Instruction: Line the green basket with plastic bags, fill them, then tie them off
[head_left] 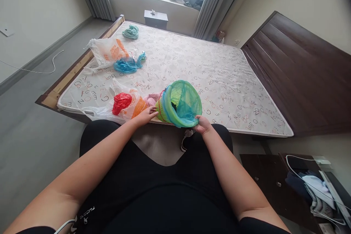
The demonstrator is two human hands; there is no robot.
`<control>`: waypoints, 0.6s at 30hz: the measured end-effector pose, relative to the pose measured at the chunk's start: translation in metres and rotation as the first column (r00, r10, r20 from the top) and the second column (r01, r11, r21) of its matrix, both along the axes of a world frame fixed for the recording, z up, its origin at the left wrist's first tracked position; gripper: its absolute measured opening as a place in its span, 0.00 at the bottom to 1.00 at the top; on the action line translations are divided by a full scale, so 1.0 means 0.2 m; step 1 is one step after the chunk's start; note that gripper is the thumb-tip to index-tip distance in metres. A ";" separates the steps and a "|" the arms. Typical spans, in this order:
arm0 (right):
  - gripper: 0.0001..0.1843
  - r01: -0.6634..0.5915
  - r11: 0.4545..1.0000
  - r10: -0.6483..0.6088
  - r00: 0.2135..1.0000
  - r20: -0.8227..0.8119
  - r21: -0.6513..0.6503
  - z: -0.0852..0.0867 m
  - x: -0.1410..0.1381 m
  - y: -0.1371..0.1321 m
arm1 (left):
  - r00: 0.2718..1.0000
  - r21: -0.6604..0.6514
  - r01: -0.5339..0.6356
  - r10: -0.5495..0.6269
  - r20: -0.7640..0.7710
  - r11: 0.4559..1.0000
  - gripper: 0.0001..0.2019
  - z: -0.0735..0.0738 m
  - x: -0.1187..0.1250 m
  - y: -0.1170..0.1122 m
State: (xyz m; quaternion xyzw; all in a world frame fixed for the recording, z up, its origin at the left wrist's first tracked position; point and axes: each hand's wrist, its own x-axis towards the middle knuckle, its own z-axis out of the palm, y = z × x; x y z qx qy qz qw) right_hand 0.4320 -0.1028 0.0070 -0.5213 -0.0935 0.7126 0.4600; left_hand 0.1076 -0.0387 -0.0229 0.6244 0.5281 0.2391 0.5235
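A green mesh pop-up hamper (181,104) with a blue rim lies on its side at the near edge of the mattress (219,80), its dark inside showing through the opening. My right hand (203,124) grips the blue rim from below. My left hand (145,115) holds the yellow-green closed end, near a red cord. Just left of the hamper sits a pink cloth (152,98). A red plastic bag (122,102) rests on a white-and-orange plastic bag (134,109). Farther back lie a blue plastic bag (128,64), another white-and-orange bag (108,51) and a teal bundle (131,32).
The lettered mattress sits on a wooden bed frame (68,76), with a dark wooden headboard (296,73) on the right. A small nightstand (155,19) stands under the window. A dark cabinet (274,179) with clothes and cables is at lower right.
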 end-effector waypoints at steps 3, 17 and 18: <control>0.32 -0.007 0.999 0.008 1.000 -0.015 0.039 0.03 -0.05 -0.02 | 0.996 0.034 -0.067 0.065 0.054 0.997 0.30 0.02 0.05 -0.03; 0.30 -0.038 0.988 0.043 0.999 -0.031 0.149 0.02 -0.16 -0.04 | 0.972 0.215 -0.220 0.232 -0.028 0.951 0.12 0.13 0.07 -0.08; 0.30 -0.033 0.987 0.041 0.998 -0.048 0.156 0.01 -0.15 -0.04 | 0.975 0.207 -0.215 0.223 -0.016 0.955 0.11 0.12 0.07 -0.08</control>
